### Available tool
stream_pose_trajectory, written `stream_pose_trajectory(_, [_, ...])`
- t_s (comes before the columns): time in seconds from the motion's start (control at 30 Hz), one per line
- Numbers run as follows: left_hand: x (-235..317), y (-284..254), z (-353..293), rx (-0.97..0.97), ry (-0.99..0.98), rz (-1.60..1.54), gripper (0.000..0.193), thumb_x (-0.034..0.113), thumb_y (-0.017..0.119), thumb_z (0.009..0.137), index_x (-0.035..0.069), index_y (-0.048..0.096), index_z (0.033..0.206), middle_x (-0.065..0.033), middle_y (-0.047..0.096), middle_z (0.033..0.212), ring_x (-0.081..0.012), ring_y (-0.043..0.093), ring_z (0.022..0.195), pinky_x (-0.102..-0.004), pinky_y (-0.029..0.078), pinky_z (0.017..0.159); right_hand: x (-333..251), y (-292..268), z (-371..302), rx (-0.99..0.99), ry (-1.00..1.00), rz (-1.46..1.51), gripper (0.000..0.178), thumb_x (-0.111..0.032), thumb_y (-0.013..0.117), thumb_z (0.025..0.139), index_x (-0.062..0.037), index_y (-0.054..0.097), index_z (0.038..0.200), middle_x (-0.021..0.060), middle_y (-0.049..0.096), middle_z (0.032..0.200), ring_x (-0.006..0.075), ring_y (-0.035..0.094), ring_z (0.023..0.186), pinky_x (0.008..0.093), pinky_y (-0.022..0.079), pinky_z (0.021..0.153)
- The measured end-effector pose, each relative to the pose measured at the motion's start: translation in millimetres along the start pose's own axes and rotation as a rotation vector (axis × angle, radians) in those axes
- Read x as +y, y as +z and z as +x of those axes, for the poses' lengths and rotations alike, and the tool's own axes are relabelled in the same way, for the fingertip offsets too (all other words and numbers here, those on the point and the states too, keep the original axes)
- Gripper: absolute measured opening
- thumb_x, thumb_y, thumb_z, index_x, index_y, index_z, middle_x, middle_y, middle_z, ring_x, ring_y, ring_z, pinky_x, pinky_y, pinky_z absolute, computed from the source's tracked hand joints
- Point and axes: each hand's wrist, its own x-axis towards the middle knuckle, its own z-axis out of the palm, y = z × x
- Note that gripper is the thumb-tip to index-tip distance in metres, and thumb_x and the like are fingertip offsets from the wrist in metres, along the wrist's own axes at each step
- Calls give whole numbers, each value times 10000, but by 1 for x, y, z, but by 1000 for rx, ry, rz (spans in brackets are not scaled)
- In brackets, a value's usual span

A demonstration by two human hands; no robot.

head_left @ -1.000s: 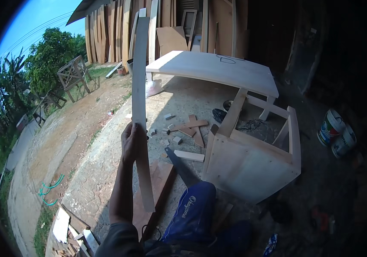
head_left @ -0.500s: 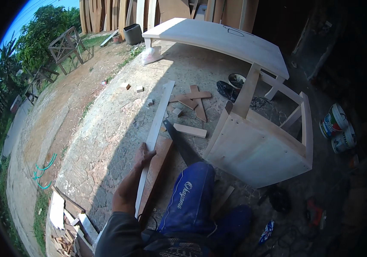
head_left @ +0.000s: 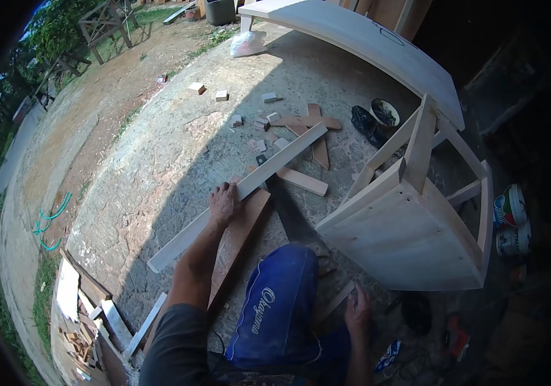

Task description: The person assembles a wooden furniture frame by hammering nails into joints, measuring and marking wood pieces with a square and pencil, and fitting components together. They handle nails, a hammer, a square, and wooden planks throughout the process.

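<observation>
My left hand (head_left: 223, 203) is closed around the middle of a long pale wooden strip (head_left: 285, 161). The strip slants across a brown wooden board (head_left: 240, 241). Just right of that board lies a handsaw (head_left: 282, 202), its dark blade partly covered by my knee. My right hand (head_left: 358, 313) is low on the right, beside my leg, with fingers extended. Nearest to it is a thin wooden slat (head_left: 336, 301) on the ground; whether they touch I cannot tell. A short pale wood block (head_left: 302, 181) lies beyond the saw.
An unfinished wooden frame with a panel (head_left: 404, 235) stands to the right. Behind it is a long whitish tabletop (head_left: 352, 38). Crossed brown offcuts (head_left: 314, 122) and small blocks lie ahead. Scrap wood (head_left: 89, 321) is piled at lower left; paint buckets (head_left: 512, 219) stand far right.
The strip has swung clockwise, its far end moving right and its near end coming out to the left. My right hand has come into view at lower right. The view has tilted down.
</observation>
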Motion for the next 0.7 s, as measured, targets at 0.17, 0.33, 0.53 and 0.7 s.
stream_pose_trajectory(0.17, [-15,12,2,47,-16,-52,732,373,755,808,155,476,1448,-140,566,1275,-371,512,1216,-485,396,1031,1,136,67,-186,-354,-200,485,-125,561,931,-64,522,1411,186,646,1193,361,619,1113,494,467,989])
stream_pose_trajectory(0.33, [-13,6,5,-35,-18,-85,707,363,764,806,137,508,1425,-140,555,1311,-375,487,1242,-493,384,1055,-1,178,78,-127,-392,-578,520,-199,483,965,-102,481,1476,128,677,1009,309,649,939,460,480,899])
stream_pose_trajectory(0.53, [-19,-6,15,-94,-52,-151,688,380,772,784,158,550,1397,-129,559,1328,-376,491,1247,-493,382,1061,-8,170,82,-129,-595,-324,593,-200,582,899,-73,481,1469,166,666,1044,336,656,886,492,498,858])
stream_pose_trajectory(0.7, [-24,-6,33,-124,-16,-171,685,402,749,794,169,549,1406,-129,553,1371,-383,494,1268,-495,375,1076,-34,102,50,-191,-276,372,582,-160,648,907,-21,479,1446,234,639,1225,340,657,1095,447,504,952])
